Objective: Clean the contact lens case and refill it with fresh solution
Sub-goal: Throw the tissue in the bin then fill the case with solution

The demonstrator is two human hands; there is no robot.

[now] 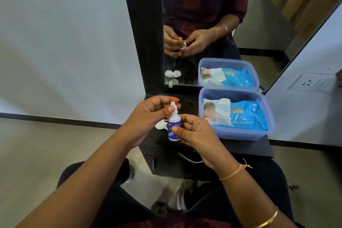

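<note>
A small white solution bottle [174, 126] with a blue label stands upright in the air above the black dresser top [240, 146]. My right hand [196, 133] grips its body. My left hand [148, 114] pinches the white cap at the bottle's tip with thumb and fingers. Behind the bottle, the white contact lens case [161, 124] lies on the dresser top, partly hidden by my left hand and the bottle.
A clear blue plastic box [266, 131] holding a pack of baby wet wipes [240, 114] sits on the right of the dresser. A black-framed mirror [144, 42] stands right behind. A drawer handle [188, 159] is below the top.
</note>
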